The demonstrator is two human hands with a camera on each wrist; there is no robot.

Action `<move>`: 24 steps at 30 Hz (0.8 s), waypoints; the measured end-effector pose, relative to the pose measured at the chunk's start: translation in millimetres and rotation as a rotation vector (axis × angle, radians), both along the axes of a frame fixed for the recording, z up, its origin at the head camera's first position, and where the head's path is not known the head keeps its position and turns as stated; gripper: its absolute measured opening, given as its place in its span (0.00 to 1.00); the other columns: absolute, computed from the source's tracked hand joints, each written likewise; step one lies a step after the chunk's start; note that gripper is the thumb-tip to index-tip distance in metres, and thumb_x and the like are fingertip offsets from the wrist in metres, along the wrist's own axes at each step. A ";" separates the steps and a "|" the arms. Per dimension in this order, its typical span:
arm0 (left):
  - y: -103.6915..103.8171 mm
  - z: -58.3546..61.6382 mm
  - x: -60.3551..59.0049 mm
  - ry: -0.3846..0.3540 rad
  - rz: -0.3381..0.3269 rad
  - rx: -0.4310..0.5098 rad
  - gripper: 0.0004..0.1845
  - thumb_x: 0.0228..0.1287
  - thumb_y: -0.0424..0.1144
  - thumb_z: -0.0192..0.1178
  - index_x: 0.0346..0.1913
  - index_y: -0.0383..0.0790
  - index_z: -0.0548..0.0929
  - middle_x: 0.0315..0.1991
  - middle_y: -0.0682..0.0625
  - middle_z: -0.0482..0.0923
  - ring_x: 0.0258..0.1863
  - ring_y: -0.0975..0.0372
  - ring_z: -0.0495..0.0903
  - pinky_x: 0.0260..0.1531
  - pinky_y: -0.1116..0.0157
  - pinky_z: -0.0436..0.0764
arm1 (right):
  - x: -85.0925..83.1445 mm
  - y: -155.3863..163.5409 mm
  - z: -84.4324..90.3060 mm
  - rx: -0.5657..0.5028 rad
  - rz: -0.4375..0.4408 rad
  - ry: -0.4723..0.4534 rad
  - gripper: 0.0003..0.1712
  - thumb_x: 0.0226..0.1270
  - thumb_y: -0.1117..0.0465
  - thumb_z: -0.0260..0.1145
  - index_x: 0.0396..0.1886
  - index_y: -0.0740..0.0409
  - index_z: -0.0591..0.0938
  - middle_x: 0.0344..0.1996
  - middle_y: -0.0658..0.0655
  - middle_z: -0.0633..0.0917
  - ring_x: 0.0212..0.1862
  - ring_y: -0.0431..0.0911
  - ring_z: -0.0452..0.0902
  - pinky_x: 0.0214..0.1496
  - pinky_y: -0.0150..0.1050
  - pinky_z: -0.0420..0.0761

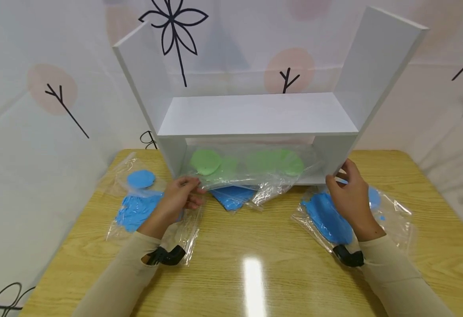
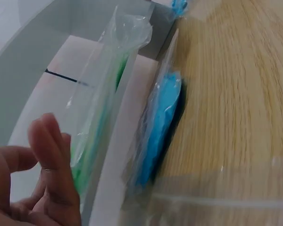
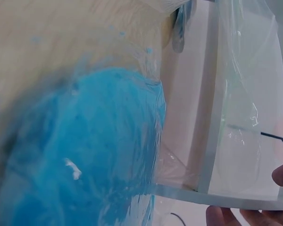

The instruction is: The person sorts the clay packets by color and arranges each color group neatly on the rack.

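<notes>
A white shelf unit (image 1: 255,115) stands upright at the back of the table. On its lower board lies a clear plastic bag (image 1: 251,178) with green flat discs (image 1: 206,161) inside. My right hand (image 1: 350,198) grips the shelf's right side panel (image 3: 240,201), thumb on the inner face and fingers outside. My left hand (image 1: 179,200) is by the lower left corner, next to the bag's left end. Its fingers (image 2: 54,165) are loosely bent, with nothing seen held between them. Below the lower board, a bagged blue piece (image 1: 232,197) pokes out at the front.
On the left of the wooden table (image 1: 231,264) lie clear bags with a blue disc (image 1: 141,179) and a crumpled blue piece (image 1: 136,210). Under my right wrist is another bag with a blue slab (image 1: 328,220). A patterned cloth (image 1: 231,44) hangs behind.
</notes>
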State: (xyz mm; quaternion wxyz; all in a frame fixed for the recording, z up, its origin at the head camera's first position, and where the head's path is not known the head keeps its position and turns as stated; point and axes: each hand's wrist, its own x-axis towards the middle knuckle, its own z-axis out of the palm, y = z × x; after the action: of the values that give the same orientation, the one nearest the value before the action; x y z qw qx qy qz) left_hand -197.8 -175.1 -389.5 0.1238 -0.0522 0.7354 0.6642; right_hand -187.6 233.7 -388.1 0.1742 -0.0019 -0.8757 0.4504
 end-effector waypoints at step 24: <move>-49.4 26.3 41.8 0.424 0.046 -0.588 0.20 0.76 0.52 0.53 0.55 0.39 0.81 0.46 0.43 0.85 0.46 0.54 0.83 0.44 0.62 0.81 | -1.0 0.6 -2.2 -0.018 -0.002 -0.001 0.33 0.74 0.58 0.55 0.77 0.53 0.62 0.70 0.64 0.72 0.61 0.64 0.76 0.42 0.12 0.70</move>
State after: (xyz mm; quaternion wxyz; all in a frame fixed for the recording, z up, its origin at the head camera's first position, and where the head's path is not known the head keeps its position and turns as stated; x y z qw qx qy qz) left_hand -156.0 -224.5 -363.2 -0.0669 0.0367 0.9030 0.4228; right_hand -188.6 234.3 -390.3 0.1739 -0.0045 -0.8716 0.4583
